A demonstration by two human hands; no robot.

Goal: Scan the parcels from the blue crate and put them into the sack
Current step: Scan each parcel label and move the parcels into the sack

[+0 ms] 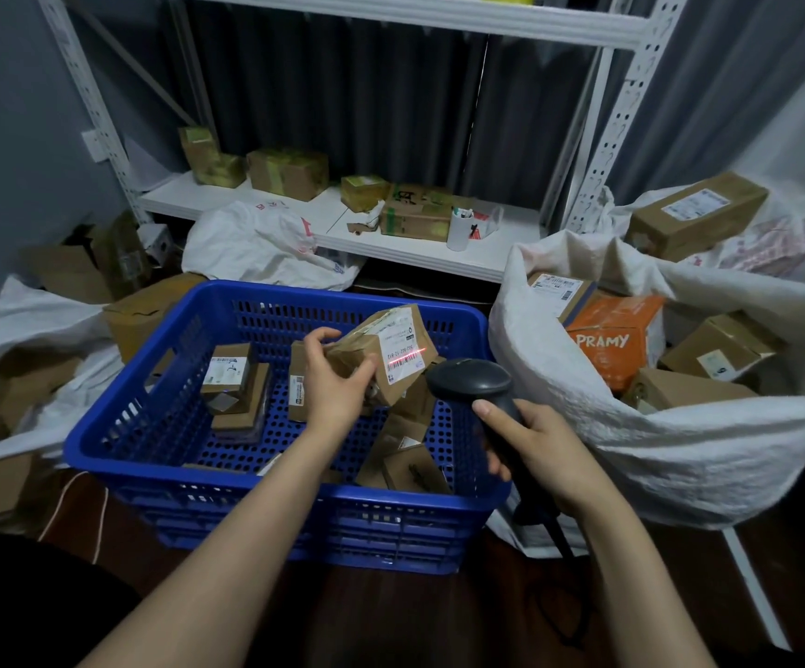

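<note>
Left hand (337, 385) holds parcel (393, 347) clear above blue crate (294, 291), scanner (470, 380) beside

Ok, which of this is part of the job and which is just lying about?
Job: parcel in left hand, scanner in right hand, blue crate, likely the right sack.
Lying about: boxes on the shelf, white cup, left sack.
</note>
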